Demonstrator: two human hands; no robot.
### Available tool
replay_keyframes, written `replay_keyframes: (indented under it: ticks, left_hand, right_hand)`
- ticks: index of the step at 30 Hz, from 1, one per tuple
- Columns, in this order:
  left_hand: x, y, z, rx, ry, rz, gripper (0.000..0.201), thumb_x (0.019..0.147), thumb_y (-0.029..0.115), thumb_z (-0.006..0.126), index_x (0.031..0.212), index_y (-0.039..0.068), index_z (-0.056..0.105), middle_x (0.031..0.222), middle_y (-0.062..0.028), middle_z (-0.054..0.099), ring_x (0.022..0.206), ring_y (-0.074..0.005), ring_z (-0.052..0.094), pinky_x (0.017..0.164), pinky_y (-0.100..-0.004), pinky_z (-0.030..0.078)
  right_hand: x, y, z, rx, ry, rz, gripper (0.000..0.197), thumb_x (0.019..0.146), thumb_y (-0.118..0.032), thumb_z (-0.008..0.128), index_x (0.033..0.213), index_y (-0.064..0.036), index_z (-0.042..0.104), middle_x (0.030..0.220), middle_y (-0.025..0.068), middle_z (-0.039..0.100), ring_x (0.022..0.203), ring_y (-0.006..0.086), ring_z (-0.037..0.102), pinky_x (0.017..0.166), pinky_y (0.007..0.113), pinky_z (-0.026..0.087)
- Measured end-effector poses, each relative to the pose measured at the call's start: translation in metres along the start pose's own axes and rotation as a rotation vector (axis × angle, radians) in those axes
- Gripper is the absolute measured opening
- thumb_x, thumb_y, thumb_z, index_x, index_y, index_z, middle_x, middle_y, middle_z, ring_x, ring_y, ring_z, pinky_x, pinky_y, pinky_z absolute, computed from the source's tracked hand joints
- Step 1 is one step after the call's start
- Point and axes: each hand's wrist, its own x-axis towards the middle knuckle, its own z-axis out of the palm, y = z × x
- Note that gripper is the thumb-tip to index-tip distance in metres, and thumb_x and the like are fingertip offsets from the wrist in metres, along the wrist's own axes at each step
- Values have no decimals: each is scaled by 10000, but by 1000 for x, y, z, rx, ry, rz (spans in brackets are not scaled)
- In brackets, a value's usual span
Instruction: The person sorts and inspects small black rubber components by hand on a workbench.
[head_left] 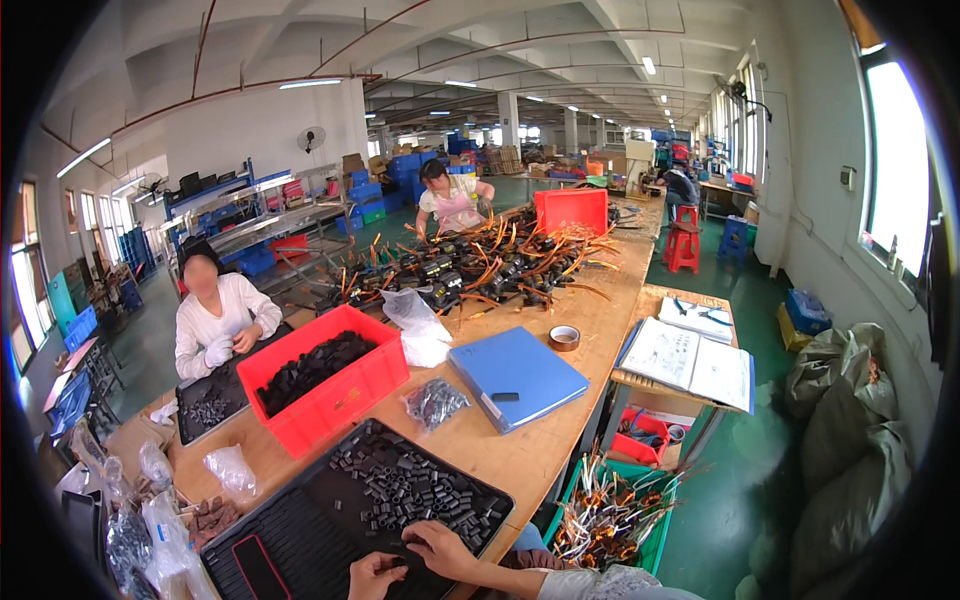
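My left hand (376, 577) and my right hand (443, 551) are close together over the near edge of a black tray (310, 515). Both have their fingers closed in a pinch. Something small and dark shows at the left fingertips, too small to name; what the right fingers grip is hidden. Just beyond my hands, many short black tube pieces (410, 480) lie loose in the tray, heaped toward its far right. In the tray's near left part rests a dark phone-like slab with a red edge (260, 570).
Beyond the tray stand a red crate (335, 420) of black parts, a bagged batch of parts (436, 402), a blue binder (518, 378) and a tape roll (564, 338). Wired parts (470, 260) cover the far table. A green bin (655, 540) stands right. Two people work across the table.
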Motion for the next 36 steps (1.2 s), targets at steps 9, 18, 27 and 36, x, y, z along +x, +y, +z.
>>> replay_keyframes:
  ticks: [9, 18, 27, 36]
  left_hand:
    - [1, 3, -3, 1, -26, -3, 140, 804, 20, 700, 928, -43, 681, 718, -31, 656, 654, -94, 602, 609, -241, 495]
    - [-3, 6, -2, 44, -10, -22, 205, 804, 40, 695, 985, -57, 690, 789, -47, 685, 708, -104, 621, 664, -247, 509]
    - [-1, 5, -4, 94, -17, -75, 229, 789, 59, 689, 989, -52, 694, 813, -52, 702, 747, -89, 617, 689, -246, 504]
    - [6, -1, -24, -227, 113, -10, 187, 893, 50, 633, 1043, -61, 654, 860, -122, 703, 712, -148, 651, 690, -259, 535]
  right_hand:
    - [-6, 11, 13, 545, -239, 378, 63, 923, -58, 629, 964, -19, 605, 836, -4, 611, 795, 65, 566, 732, 232, 477]
    - [-2, 7, 1, 696, -232, 417, 72, 880, -22, 651, 942, -11, 615, 853, 40, 646, 822, 96, 616, 743, 252, 491]
    - [-3, 3, 5, 139, -204, -118, 117, 805, 7, 663, 911, -15, 618, 899, 104, 604, 874, 303, 601, 774, 358, 489]
    - [-12, 8, 12, 152, -289, 113, 301, 843, -33, 652, 1137, -39, 586, 1059, 126, 610, 988, 310, 590, 874, 369, 483]
